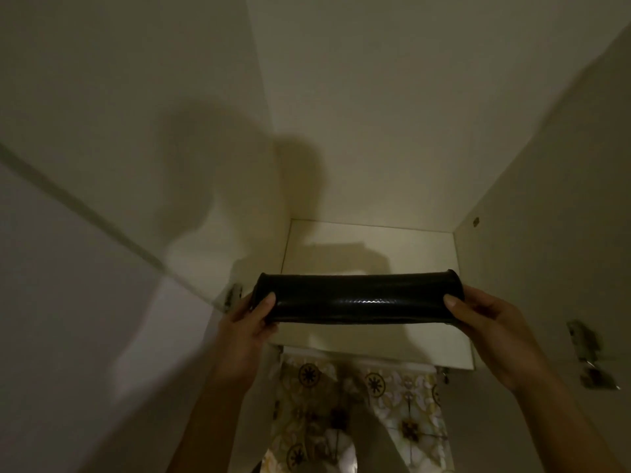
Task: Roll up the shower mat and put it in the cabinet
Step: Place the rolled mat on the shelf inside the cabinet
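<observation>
Head view:
Mat: black shower mat (pixel 358 298), rolled into a tight tube, lies level across the open front of the cabinet, above the near part of its pale shelf (pixel 372 247).
Left hand (pixel 246 331): wrapped around the roll's left end, thumb on the near face.
Right hand (pixel 491 329): clasping the roll's right end, thumb on top.
Cabinet (pixel 546 199): white inside, door (pixel 85 302) swung open at left, metal hinge (pixel 589 353) at right.
Floor: patterned tiles (pixel 403 421) below, between the forearms.
</observation>
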A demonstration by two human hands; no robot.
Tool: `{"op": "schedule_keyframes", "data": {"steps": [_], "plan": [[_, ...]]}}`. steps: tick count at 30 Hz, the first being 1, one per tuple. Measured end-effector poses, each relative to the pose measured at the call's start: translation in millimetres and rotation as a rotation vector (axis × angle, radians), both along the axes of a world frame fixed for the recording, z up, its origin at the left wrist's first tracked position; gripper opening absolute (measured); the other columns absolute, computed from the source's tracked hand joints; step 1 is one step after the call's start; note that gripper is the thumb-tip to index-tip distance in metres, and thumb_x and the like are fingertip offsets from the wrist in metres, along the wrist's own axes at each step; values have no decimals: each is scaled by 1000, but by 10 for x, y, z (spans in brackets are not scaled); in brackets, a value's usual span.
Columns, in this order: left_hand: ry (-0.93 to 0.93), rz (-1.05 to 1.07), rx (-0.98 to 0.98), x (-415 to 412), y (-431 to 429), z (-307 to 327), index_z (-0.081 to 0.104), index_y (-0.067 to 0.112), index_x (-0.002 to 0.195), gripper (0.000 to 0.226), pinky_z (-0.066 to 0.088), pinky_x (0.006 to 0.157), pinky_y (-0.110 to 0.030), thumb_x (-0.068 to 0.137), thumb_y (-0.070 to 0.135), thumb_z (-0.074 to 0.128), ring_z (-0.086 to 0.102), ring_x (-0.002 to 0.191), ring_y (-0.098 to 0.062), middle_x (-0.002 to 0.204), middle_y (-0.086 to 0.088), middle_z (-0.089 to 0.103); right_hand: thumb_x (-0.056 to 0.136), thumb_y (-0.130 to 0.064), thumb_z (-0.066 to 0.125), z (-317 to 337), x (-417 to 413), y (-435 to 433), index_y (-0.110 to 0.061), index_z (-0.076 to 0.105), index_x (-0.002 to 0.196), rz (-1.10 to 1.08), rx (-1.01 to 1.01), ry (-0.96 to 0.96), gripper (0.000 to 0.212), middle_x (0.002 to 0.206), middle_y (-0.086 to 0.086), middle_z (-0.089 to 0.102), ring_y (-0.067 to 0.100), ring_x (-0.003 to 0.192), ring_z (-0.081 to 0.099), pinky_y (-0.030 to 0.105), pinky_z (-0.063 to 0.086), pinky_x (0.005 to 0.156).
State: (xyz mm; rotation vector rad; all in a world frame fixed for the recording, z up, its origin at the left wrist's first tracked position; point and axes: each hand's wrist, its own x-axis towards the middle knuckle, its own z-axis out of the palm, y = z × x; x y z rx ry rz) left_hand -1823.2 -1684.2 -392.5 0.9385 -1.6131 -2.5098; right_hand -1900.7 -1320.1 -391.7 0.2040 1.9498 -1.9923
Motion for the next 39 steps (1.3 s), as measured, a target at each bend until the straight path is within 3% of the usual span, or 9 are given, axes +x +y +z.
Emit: {"op": "schedule_keyframes", "data": {"steps": [6,13,17,23,29,32,35,37,39], "plan": [[-103,52,94,-781,-69,-600,66,12,122,50,56,81,-33,73,22,74,64,110,-29,119,-15,68,74,-25,79,-599,-706,-100,-28,68,122,55,86,-82,49,121,-1,71,20,118,62,53,39,108],[-354,308,135,-1961,-26,-1865,71,19,113,41,54,81,-39,73,25,81,65,105,-29,112,-10,70,66,-45,79,-1763,-1905,-352,-37,69,118,73,211,-185,54,112,-8,74,18,111,64,53,44,105],[-345,369,123,-2854,-106,-2771,69,7,112,32,55,81,-39,82,14,74,66,102,-26,115,-15,69,76,-28,78,-2715,-2676,-580,-42,72,102,101,161,-223,30,110,-5,75,19,108,67,49,48,102],[-340,459,127,-3849,-490,-3593,62,4,123,37,54,81,-34,88,13,68,62,108,-25,124,-14,63,80,-21,78,-3656,-3488,-980,-38,74,101,77,113,-203,27,104,-8,76,13,101,70,26,57,85],[-299,509,184,-4706,-470,-4153,55,8,132,40,47,92,-32,93,13,60,57,114,-21,137,-10,56,81,-7,76,-4317,-4187,-1241,-17,71,115,-93,79,-168,36,103,-3,76,16,100,70,36,52,92],[-390,549,158,-4800,-478,-4360,52,9,135,43,45,95,-29,94,15,61,53,123,-23,137,-8,54,80,-10,79,-4560,-4165,-1349,-15,67,123,-111,193,-212,45,101,-11,72,6,97,66,32,51,89],[-493,525,55,-4782,-525,-4463,62,13,112,22,49,69,-25,91,19,66,58,84,-15,107,-3,60,80,-25,80,-4612,-4114,-1449,-23,71,117,-128,404,-162,38,88,-21,68,13,94,66,32,50,83],[-571,504,-31,-4802,-567,-4471,61,14,95,17,46,60,-25,87,26,71,49,68,-13,89,-1,55,81,-35,78,-4617,-4163,-1512,-24,71,117,-78,557,-123,38,96,-9,74,20,97,67,29,48,82],[-604,420,-113,-4813,-562,-4517,59,10,116,31,48,75,-31,90,25,68,54,87,-22,111,-10,57,82,-42,75,-4614,-4234,-1475,-23,69,121,-39,638,-127,43,110,2,74,23,101,66,31,49,84]]}}
